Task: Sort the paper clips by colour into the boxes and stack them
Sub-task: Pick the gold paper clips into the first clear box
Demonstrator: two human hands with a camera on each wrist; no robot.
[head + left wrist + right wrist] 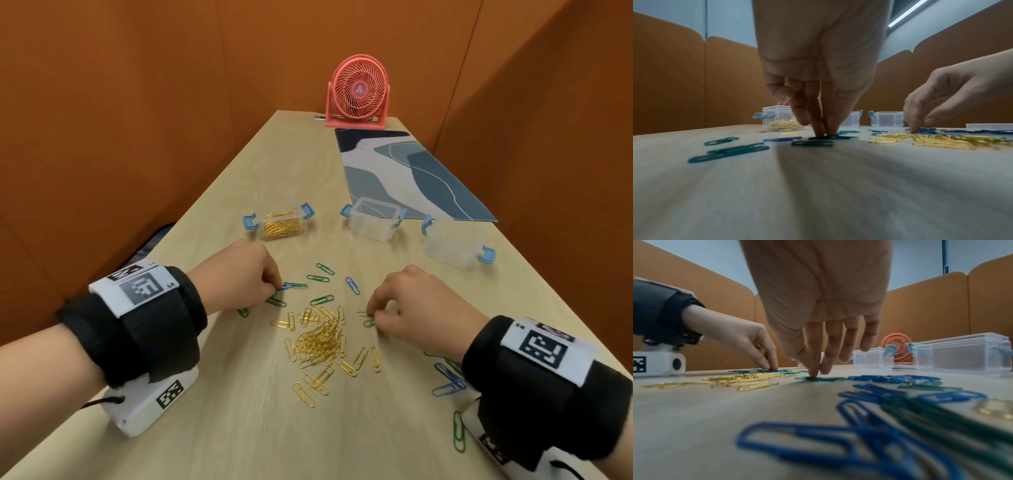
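Gold paper clips (pixel 322 339) lie heaped at the table's middle, with green clips (pixel 322 299) and blue clips (pixel 352 286) scattered around. My left hand (pixel 270 286) pinches a blue clip (pixel 284 289) that lies against a green one on the table; the left wrist view shows its fingertips (pixel 821 130) down on the clips. My right hand (pixel 371 315) pinches a green clip (pixel 369 322) flat on the table, thumb and forefinger (pixel 813 369) meeting on it (pixel 818 379). One clear box (pixel 282 224) holds gold clips. Two clear boxes (pixel 373 219) (pixel 452 246) look empty.
More blue clips (pixel 448 380) and a green clip (pixel 459 433) lie by my right wrist. A patterned mat (pixel 411 171) and a pink fan (pixel 358 92) sit at the far end. Orange partition walls close in both sides.
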